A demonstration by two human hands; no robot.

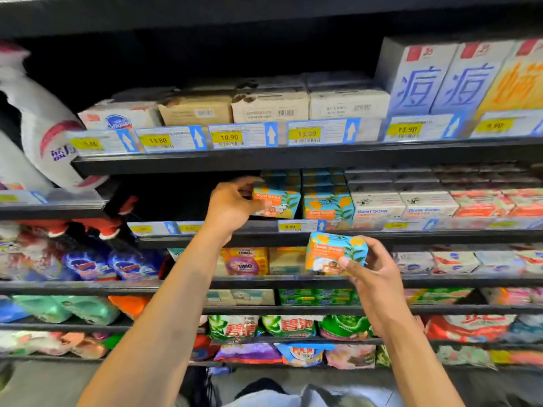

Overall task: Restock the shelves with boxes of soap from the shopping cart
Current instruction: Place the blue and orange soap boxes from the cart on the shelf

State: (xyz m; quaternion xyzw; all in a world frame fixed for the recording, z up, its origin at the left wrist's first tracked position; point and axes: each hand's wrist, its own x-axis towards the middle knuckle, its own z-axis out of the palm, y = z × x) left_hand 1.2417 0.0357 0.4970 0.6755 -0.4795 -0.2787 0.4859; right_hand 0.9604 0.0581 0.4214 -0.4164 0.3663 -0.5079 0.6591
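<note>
Our left hand (232, 202) is up at the shelf (382, 235), fingers and thumb curled round an orange-and-blue soap box (282, 201) at the shelf's front edge, just beside the matching stack (327, 207) on its right. Our right hand (374, 279) pinches a second soap box (332, 249) of the same kind, lower, out in front of the shelf lip and just below the 8.00 price tag (296, 226). Left of the first box the shelf opens into a dark gap (182, 198); right of the stack stand white soap boxes (377, 205). Another shelf hangs close above. Lower shelves carry detergent bags (288, 326).
</note>
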